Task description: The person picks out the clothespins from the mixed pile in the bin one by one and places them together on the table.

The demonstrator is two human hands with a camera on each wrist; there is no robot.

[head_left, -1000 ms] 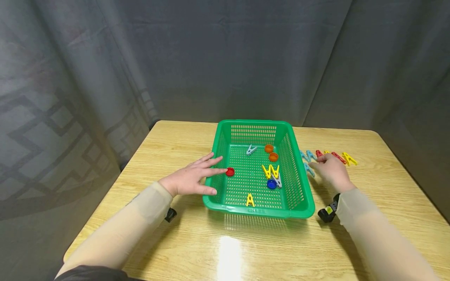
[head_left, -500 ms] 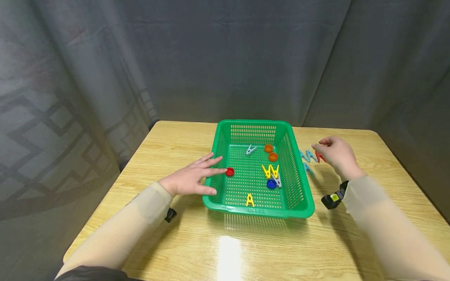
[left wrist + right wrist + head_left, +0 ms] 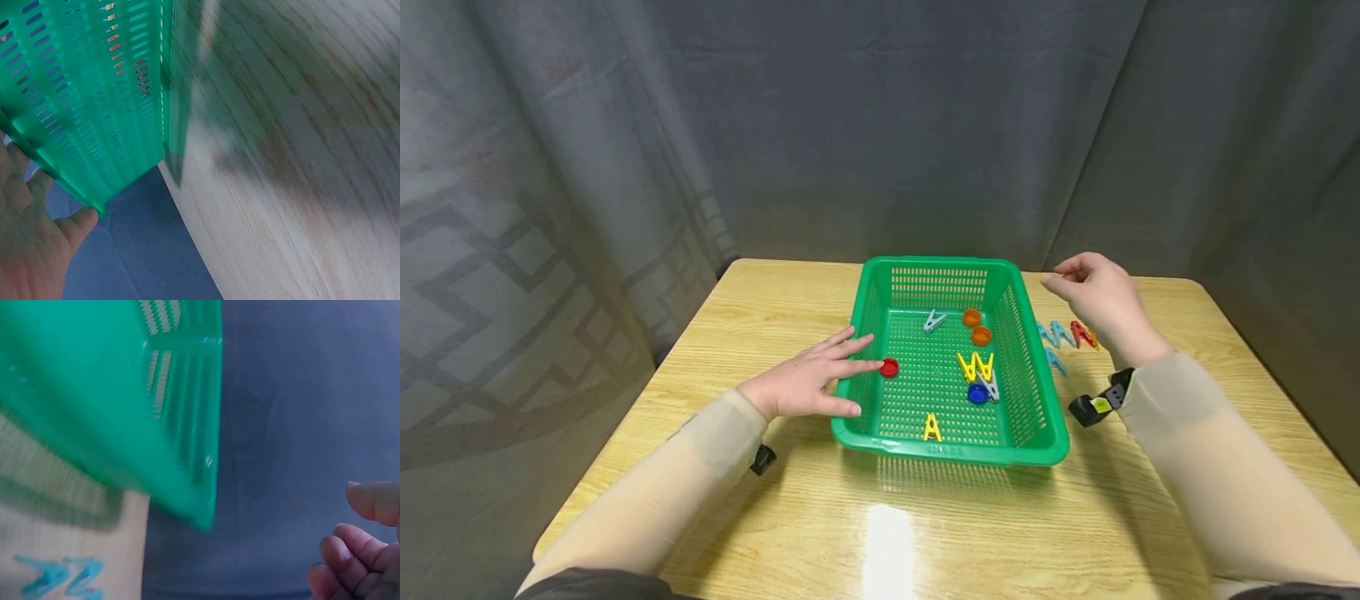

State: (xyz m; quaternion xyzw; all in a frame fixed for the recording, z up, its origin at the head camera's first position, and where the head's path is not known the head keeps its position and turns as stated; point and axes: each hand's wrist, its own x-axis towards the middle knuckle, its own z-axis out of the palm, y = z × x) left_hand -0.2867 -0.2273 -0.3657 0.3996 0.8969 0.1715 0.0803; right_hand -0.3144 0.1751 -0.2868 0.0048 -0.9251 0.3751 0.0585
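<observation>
A green plastic basket (image 3: 951, 454) stands mid-table. My left hand (image 3: 820, 379) lies flat with straight fingers on its left rim, index tip beside a red cap (image 3: 889, 367) inside. The left wrist view shows the basket wall (image 3: 94, 112) against that hand (image 3: 31, 250). My right hand (image 3: 1090, 292) hovers with curled fingers above the basket's far right corner. In the right wrist view its fingertips (image 3: 350, 550) show nothing between them, though most of the hand is out of frame. Teal clips (image 3: 1055, 333) and a red clip (image 3: 1081, 333) lie on the table under it.
Inside the basket lie a teal clip (image 3: 935, 320), two orange caps (image 3: 981, 336), yellow clips (image 3: 975, 365), a blue cap (image 3: 977, 393) and a lone yellow clip (image 3: 932, 427). Dark curtains hang behind the wooden table (image 3: 887, 517). My right forearm hides the table's far right part.
My right hand has risen from the clips on the table and moved up and left toward the basket's far right corner. The left hand has stayed still.
</observation>
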